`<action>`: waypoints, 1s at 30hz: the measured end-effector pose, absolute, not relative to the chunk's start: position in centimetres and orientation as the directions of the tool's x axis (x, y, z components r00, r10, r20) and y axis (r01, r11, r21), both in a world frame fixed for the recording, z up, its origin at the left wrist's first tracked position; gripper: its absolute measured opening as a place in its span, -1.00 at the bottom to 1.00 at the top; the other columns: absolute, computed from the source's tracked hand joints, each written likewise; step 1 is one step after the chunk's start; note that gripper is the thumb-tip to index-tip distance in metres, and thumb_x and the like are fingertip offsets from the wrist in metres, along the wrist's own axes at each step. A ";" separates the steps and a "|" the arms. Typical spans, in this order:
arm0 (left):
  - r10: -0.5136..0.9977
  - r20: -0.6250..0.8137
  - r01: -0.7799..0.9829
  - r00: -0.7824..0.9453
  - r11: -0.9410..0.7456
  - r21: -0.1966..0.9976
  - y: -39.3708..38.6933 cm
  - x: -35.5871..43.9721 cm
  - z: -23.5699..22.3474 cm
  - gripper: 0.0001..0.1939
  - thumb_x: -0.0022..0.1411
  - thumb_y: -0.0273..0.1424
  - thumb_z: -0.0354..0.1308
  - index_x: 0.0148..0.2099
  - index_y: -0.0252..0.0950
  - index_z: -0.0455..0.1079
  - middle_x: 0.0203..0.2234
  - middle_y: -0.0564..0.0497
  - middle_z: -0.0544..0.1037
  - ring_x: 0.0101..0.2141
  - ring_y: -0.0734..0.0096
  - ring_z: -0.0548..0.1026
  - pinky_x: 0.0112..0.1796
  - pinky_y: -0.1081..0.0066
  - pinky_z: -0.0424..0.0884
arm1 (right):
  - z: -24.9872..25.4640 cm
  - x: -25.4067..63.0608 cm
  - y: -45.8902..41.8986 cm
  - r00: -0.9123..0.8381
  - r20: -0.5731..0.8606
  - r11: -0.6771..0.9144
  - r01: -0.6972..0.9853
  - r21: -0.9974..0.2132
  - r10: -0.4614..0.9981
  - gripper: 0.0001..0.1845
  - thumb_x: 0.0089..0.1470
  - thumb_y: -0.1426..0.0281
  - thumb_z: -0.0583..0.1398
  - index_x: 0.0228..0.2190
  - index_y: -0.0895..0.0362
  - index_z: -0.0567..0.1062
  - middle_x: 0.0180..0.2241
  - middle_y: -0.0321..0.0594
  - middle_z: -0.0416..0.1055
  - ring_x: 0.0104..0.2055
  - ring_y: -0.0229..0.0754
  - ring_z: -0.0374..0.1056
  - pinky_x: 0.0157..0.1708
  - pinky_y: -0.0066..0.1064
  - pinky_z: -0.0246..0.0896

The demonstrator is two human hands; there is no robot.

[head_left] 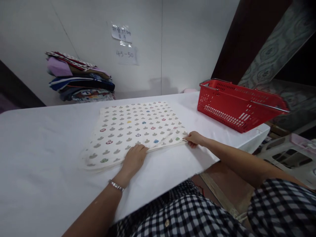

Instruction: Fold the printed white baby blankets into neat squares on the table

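Observation:
A cream cloth (134, 130) printed with grey and coloured mushroom-like shapes lies folded and flat on the white-covered table (49, 141). Its layered near edge runs in front of me. My left hand (134, 159), a silver bracelet on its wrist, is closed over the middle of that edge, with the fingertips partly hidden. At the near right corner, my right hand (194, 139) pinches the cloth's layers between thumb and fingers.
A red plastic basket (237, 105) with metal handles stands at the table's back right. Folded clothes (81, 79) are stacked at the back left. Paper signs (125, 54) hang on the wall, one reading 45-50. A white plastic stool (288, 154) stands right of the table.

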State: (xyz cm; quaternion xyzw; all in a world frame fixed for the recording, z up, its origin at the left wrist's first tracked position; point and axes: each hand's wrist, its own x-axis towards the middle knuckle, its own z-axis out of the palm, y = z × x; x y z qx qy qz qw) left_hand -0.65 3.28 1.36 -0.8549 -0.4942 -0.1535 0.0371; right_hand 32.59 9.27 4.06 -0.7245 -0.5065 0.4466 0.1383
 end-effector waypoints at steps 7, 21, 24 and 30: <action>0.867 0.236 0.867 0.440 -0.478 0.139 2.8 -0.4 2.1 -0.76 0.28 -0.49 -0.08 -0.14 -0.28 0.40 -0.24 -0.06 0.46 -0.19 0.28 0.36 -0.19 0.29 0.28 | 4.7 32.1 8.8 0.028 -0.608 -0.483 0.636 -0.602 0.794 -0.62 0.07 0.19 0.17 -0.62 0.17 0.30 -0.75 -0.32 0.30 -0.76 -0.35 0.19 -0.76 -0.53 0.06; 0.824 0.288 0.852 0.488 -0.521 0.047 2.2 0.1 1.3 -0.77 0.28 -0.55 -0.10 -0.21 -0.28 0.38 -0.30 -0.03 0.44 -0.26 0.33 0.36 -0.25 0.31 0.28 | 4.1 34.5 7.6 -0.006 -0.475 -0.463 0.213 -0.860 0.880 -0.75 -0.01 0.32 0.24 -0.47 0.13 0.25 -0.66 -0.39 0.31 -0.72 -0.43 0.15 -0.73 -0.61 0.00; 0.802 0.298 0.838 0.518 -0.546 0.014 2.1 0.3 0.8 -0.78 0.26 -0.57 -0.09 -0.24 -0.28 0.36 -0.33 -0.02 0.43 -0.28 0.32 0.35 -0.28 0.32 0.26 | 3.7 35.1 6.7 0.030 -0.442 -0.423 0.359 -0.832 0.896 -0.71 -0.04 0.22 0.23 -0.45 0.10 0.23 -0.68 -0.38 0.31 -0.72 -0.39 0.15 -0.74 -0.57 -0.04; 0.790 0.299 0.824 0.536 -0.566 0.019 1.7 0.6 0.5 -0.84 0.28 -0.50 -0.05 -0.26 -0.28 0.35 -0.33 0.00 0.43 -0.27 0.35 0.34 -0.29 0.34 0.22 | 1.8 36.2 6.2 0.067 -0.315 -0.280 0.653 -0.703 0.947 -0.68 -0.06 0.06 0.13 -0.48 0.04 0.23 -0.75 -0.36 0.28 -0.76 -0.24 0.17 -0.74 -0.42 0.02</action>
